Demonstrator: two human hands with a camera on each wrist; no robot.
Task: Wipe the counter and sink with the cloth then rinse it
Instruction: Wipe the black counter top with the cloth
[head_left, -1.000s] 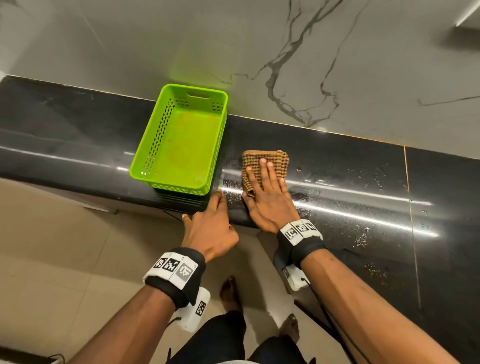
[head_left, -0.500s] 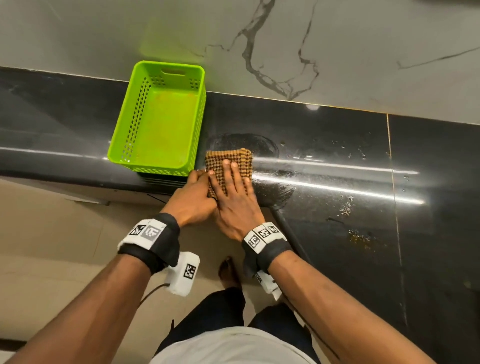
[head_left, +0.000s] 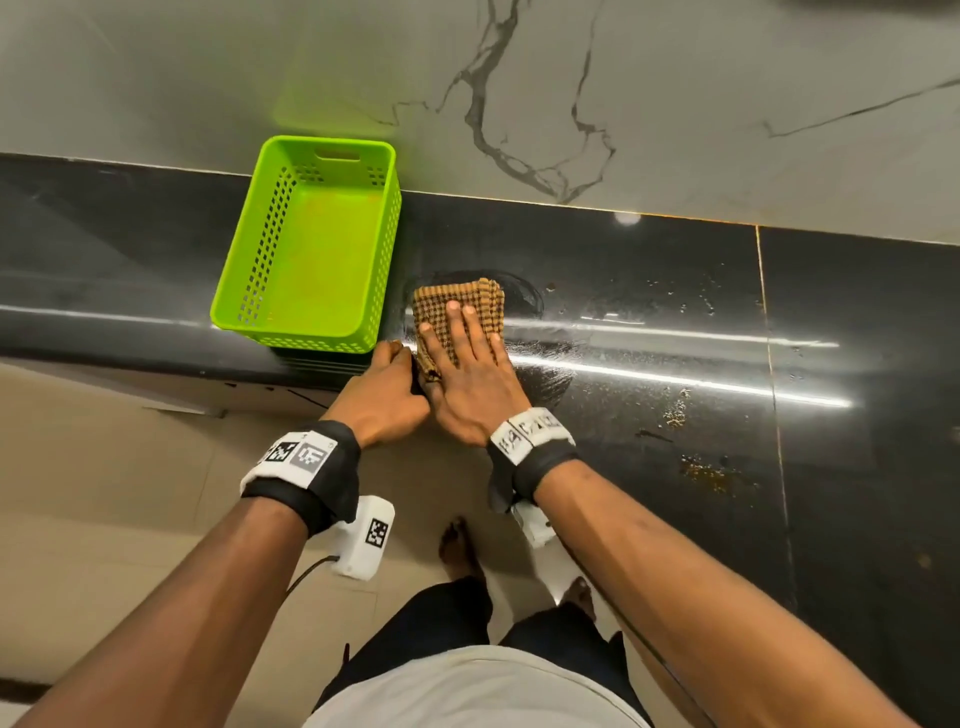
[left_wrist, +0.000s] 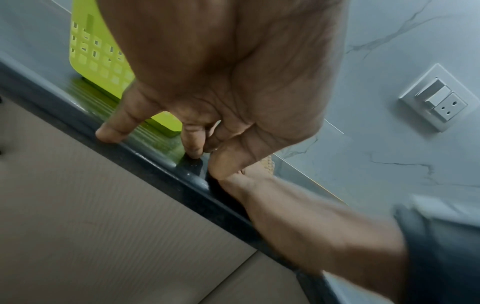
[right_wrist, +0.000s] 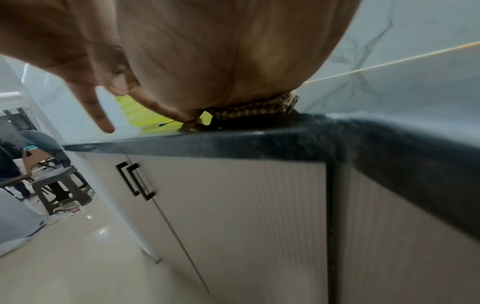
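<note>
**Cloth pressed flat at tabletop front edge**

Folded brown-and-tan checked woven cloth: lies on the glossy black stone tabletop, near its front edge, just right of the basket.

Right hand: palm down on the cloth, fingers straight and slightly spread, pressing it; nothing gripped.

Left hand: at the tabletop's front edge beside the right hand, fingers loosely bent, tips resting on the edge, holding nothing.

Bright green perforated plastic basket: empty, upright on the tabletop.

Wet smears, droplets and brownish specks: right of the cloth.

White marble-veined wall: behind.
</note>
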